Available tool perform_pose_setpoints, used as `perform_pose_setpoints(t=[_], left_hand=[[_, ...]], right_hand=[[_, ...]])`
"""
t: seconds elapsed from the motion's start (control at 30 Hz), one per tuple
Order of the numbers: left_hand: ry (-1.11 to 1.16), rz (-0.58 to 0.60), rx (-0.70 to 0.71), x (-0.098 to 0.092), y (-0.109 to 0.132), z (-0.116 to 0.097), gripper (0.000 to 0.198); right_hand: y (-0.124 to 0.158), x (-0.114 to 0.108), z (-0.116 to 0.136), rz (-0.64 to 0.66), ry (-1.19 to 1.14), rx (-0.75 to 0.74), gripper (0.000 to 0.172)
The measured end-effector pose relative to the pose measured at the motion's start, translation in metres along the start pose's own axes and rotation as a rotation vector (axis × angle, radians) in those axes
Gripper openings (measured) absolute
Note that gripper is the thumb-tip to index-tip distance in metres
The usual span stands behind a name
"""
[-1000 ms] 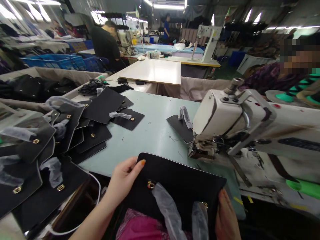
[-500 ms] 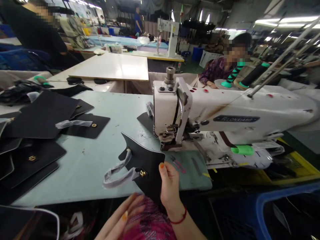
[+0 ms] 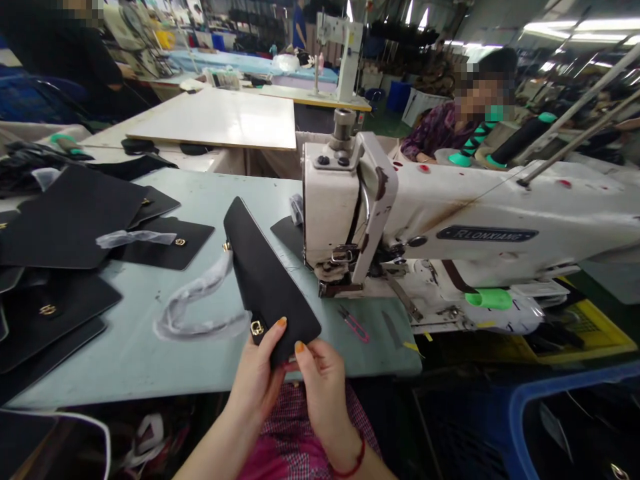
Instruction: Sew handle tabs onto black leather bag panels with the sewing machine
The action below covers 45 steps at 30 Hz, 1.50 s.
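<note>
Both my hands pinch the near corner of a black leather bag flap [image 3: 260, 273], which stands tilted on edge above the pale green table [image 3: 150, 347]. My left hand [image 3: 260, 380] grips it beside a gold clasp [image 3: 257, 327]; my right hand [image 3: 323, 380], with a red cord at the wrist, grips it just to the right. A clear plastic wrap [image 3: 195, 307] dangles from the flap's left side. The white sewing machine [image 3: 350, 207] stands right behind the flap, its needle area a short way from the flap's far end.
Several black flaps with gold clasps [image 3: 75, 227] lie overlapped at the table's left. Small pink snips [image 3: 354, 325] lie near the machine's foot. A seated person [image 3: 450, 127] works behind the machine. A blue crate [image 3: 550, 413] stands at lower right, a white board [image 3: 220, 120] beyond the table.
The flap has been raised and turned more upright toward the machine. My left hand, free half a second ago, now grips it beside my right hand.
</note>
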<state>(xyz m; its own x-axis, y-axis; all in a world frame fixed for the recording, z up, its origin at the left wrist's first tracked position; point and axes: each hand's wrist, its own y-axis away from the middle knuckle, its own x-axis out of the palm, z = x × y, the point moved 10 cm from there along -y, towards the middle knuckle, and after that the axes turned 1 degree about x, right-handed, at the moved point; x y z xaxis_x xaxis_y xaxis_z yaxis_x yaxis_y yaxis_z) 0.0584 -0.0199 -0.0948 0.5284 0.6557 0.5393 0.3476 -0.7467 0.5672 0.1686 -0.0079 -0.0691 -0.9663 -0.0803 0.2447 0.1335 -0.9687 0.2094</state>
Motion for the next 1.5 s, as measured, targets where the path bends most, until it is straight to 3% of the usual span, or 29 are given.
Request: perform_pose_setpoints(t=[0.13, 0.3, 0.7, 1.03, 1.2, 1.33, 1.5], left_hand=[[-0.079, 0.059, 0.088, 0.017, -0.017, -0.022, 0.040], [-0.162, 0.114, 0.106, 0.033, -0.044, -0.031, 0.040], [-0.366, 0.272, 0.084, 0.059, -0.093, -0.031, 0.052], [-0.394, 0.290, 0.061, 0.066, -0.089, -0.036, 0.041], [-0.369, 0.357, -0.234, 0.057, -0.090, -0.019, 0.030], [-0.512, 0.458, -0.392, 0.052, -0.091, -0.010, 0.031], [-0.702, 0.577, -0.266, 0.066, -0.089, -0.025, 0.032]], right_hand=[[-0.019, -0.002, 0.014, 0.108, 0.079, 0.004, 0.039], [-0.045, -0.009, 0.023, 0.141, 0.089, 0.018, 0.043], [-0.075, -0.018, 0.002, 0.010, -0.080, 0.069, 0.041], [-0.078, -0.019, 0.000, -0.025, -0.088, 0.042, 0.040], [-0.077, -0.021, 0.005, -0.039, -0.019, -0.001, 0.041], [-0.074, -0.022, 0.010, -0.042, 0.043, -0.059, 0.043], [-0.071, -0.016, 0.013, -0.031, 0.023, -0.057, 0.045]])
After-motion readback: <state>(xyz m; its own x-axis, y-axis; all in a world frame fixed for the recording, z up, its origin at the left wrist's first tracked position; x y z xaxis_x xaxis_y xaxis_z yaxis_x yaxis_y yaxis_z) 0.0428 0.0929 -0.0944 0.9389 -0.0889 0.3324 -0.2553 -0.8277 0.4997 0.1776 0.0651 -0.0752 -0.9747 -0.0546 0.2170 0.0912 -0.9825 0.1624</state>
